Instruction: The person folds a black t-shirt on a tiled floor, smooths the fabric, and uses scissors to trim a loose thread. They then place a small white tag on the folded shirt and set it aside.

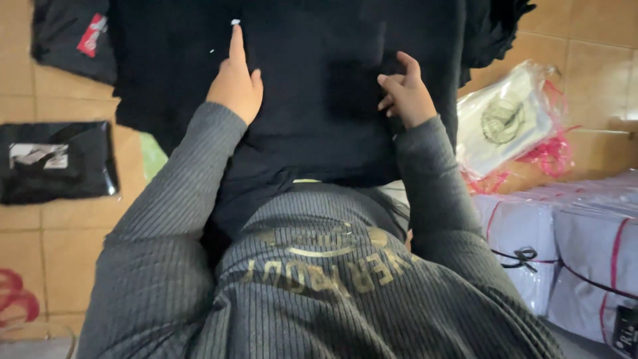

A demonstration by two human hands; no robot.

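On a tan tiled floor (66, 233), a black garment (319, 100) lies spread before the person, left hand (234, 83) flat on it with forefinger extended, right hand (405, 93) pinching its cloth, white tied bundles (571, 246) right of it.

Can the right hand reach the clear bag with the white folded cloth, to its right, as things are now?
Probably yes. The right hand rests on the dark garment, and the clear bag lies close beside it with nothing between them.
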